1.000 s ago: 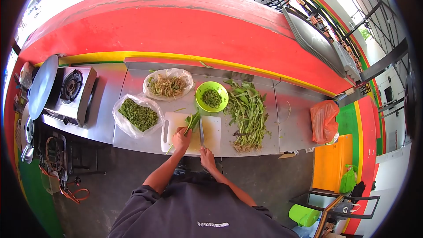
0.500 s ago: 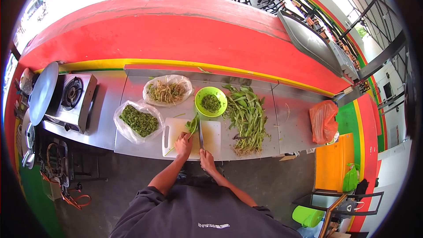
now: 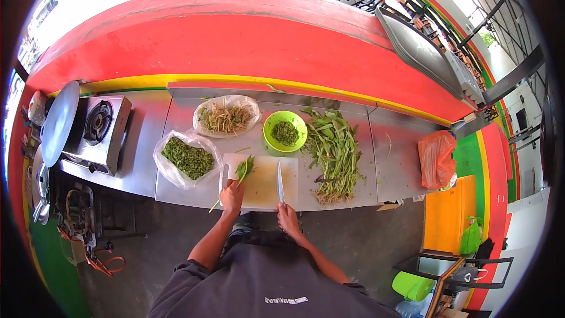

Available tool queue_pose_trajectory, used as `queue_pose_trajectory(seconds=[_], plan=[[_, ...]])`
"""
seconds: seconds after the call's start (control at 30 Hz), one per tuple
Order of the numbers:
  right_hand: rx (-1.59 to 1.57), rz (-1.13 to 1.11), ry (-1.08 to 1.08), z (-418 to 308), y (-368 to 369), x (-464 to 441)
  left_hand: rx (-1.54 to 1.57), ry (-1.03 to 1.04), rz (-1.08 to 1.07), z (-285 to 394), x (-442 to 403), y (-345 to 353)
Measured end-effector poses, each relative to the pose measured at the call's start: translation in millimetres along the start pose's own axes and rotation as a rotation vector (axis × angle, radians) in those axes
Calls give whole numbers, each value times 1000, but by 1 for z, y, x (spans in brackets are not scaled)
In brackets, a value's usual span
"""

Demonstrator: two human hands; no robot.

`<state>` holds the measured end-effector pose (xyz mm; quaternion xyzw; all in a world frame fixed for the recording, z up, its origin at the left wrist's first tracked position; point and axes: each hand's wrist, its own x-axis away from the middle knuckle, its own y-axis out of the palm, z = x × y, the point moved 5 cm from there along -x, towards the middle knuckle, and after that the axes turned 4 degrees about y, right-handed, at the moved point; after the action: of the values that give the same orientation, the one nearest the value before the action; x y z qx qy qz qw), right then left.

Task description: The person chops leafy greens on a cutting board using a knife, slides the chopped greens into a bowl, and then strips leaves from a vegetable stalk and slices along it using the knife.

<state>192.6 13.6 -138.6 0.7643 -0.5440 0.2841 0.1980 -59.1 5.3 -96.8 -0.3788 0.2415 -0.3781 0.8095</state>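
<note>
My left hand is closed around a small bunch of leafy greens, over the left part of the white cutting board. Thin stems stick out below that hand. In my right hand is the handle of a knife, its blade pointing away from me above the board's right side. Greens and blade are apart. Just beyond the board stands a lime-green bowl with chopped greens in it. A large heap of long-stemmed greens lies right of the board.
Left of the board sits a plastic bag of chopped greens; behind it, another bag holds roots and stem ends. A gas stove and large round pan occupy the left end. An orange plastic bag rests at the right. A red wall borders the counter.
My left hand has shifted left with the greens, away from the blade. My right hand has moved slightly right and towards me with the knife, widening the gap between them.
</note>
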Motion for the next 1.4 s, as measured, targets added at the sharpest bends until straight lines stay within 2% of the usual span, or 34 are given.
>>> queue_pose_trajectory(seconds=[0.27,0.33,0.47,0.63,0.67,0.73,0.8,0.83,1.07,1.13,1.23,1.3,1.33,1.4], plan=[[82,13,-32,-4,-6,4,0,-6,-57,5,12,-18],[91,30,-29,-5,-7,6,-42,15,62,11,16,-30],[100,37,-89,-3,-13,6,56,17,113,20,17,-48],[98,44,-57,-1,-26,13,339,203,36,50,18,-55],[168,65,-111,4,-31,10,399,264,9,58,19,-54],[236,87,-159,9,-38,11,396,310,-27,64,16,-46],[354,184,-211,-5,-43,25,245,431,-172,61,15,-19],[356,185,-202,-11,-44,33,184,404,-262,53,14,-5],[435,195,-254,-38,-51,68,87,472,-358,46,6,29],[418,174,-240,-30,-53,68,80,451,-359,50,6,32],[471,265,-328,-15,-66,60,196,361,-393,73,2,24],[587,213,-211,-18,-71,60,625,247,-404,95,-4,10],[590,214,-207,-21,-72,60,628,244,-406,107,-7,5],[188,98,-76,-24,-70,56,1120,-218,-356,114,-15,0]])
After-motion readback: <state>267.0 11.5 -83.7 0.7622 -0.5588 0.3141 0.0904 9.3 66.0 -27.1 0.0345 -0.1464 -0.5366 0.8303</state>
